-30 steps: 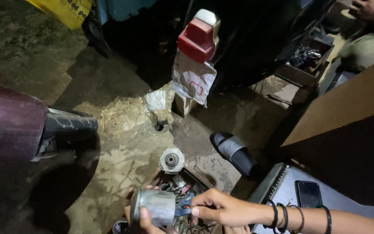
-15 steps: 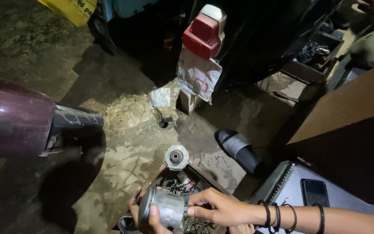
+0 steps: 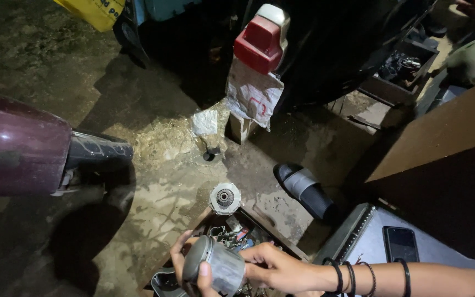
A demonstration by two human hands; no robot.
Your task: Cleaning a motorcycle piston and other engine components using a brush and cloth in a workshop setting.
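Metal cylinder (image 3: 215,268) has tilted; both hands, left (image 3: 189,268) and right (image 3: 281,269), clamp it

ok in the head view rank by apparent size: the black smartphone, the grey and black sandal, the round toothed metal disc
1. grey and black sandal
2. black smartphone
3. round toothed metal disc
Phone and disc look close in size, so that order is unsure.
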